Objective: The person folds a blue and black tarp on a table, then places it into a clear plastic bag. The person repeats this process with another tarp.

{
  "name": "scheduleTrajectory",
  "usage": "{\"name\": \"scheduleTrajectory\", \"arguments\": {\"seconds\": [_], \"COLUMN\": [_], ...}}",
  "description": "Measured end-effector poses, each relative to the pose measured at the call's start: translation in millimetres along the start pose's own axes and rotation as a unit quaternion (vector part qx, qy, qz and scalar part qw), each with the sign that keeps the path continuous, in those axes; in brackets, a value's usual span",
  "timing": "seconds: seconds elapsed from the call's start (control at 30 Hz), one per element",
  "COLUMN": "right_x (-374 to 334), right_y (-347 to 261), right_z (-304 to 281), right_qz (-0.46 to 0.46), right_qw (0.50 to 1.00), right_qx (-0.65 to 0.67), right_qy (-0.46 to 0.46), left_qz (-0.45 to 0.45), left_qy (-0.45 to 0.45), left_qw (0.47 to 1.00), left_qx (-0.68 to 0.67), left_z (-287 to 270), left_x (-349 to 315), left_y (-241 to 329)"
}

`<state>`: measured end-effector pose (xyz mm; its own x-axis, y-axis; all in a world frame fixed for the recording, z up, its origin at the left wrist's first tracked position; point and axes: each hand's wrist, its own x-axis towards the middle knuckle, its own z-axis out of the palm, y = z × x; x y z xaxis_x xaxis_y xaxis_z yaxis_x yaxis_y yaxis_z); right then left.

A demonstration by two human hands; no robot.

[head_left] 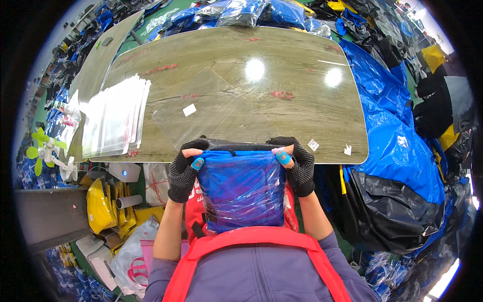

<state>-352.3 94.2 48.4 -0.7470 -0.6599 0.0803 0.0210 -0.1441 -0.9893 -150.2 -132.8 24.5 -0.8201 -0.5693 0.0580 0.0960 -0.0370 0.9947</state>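
A folded blue sheet in a clear plastic bag (244,189) hangs upright at the near edge of the table, in front of my red apron. My left hand (187,168), in a black dotted glove with bare fingertips, grips its upper left corner. At the upper right corner my right hand (298,163), gloved the same way, pinches it. Blue tape or bands wrap both thumbs. A dark strip shows along the package's top between my hands. On the table beyond lies a flat clear bag (201,116) with a small white label (189,109) on it.
A stack of clear bags (115,118) covers the left of the wood-patterned table (302,65). Two small labels (313,145) lie near its right front edge. Blue and black sheeting (392,151) is heaped at the right. A green fan (43,148) stands left; packed blue bundles (241,12) lie beyond.
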Motion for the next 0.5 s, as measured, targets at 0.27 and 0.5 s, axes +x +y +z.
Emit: {"name": "scheduleTrajectory", "arguments": {"seconds": [0.27, 0.5], "right_x": [7, 12], "right_y": [-28, -41], "right_z": [-4, -10], "right_qz": [-0.017, -0.052], "right_qw": [0.990, 0.960], "right_qx": [-0.130, -0.246], "right_qy": [-0.055, -0.122], "left_qz": [0.013, 0.108], "left_qy": [-0.146, -0.178], "left_qw": [0.989, 0.960], "left_qx": [0.015, 0.186], "left_z": [-11, -3], "left_x": [5, 19], "left_y": [10, 27]}}
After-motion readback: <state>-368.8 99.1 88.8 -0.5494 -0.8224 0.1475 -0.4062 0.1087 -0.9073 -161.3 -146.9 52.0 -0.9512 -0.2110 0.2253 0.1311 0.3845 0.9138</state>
